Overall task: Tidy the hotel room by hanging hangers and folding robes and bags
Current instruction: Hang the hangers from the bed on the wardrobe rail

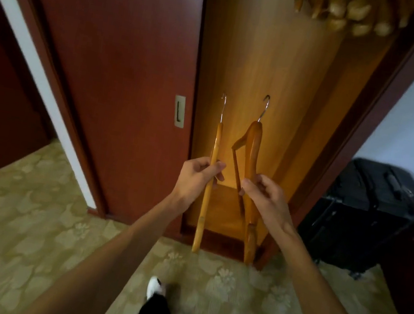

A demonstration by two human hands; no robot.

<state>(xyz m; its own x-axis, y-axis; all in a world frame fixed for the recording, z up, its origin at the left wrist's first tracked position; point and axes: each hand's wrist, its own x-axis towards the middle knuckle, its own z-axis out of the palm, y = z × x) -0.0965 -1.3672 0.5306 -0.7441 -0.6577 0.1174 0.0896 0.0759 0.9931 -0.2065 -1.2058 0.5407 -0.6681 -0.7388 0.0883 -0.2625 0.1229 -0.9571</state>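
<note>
1. Head view: left hand point(197, 175) grips one wooden hanger point(208, 184) mid-length, seen edge-on, hook above the grip.
2. Right hand point(265, 194) pinches a second hanger point(253, 151); its lower arm hidden behind the fingers.
3. Hung hangers point(348, 8) in the wardrobe point(293, 61) are cut off at the top edge.

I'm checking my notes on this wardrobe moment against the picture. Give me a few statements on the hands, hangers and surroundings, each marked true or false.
1. Each hand holds a wooden hanger. True: the left hand grips the left hanger, the right hand grips the right hanger.
2. Both hooks point down. False: they point up.
3. More hangers hang at the top of the wardrobe. True.
4. The black suitcase stands left of the wardrobe. False: it stands on its right.
</note>
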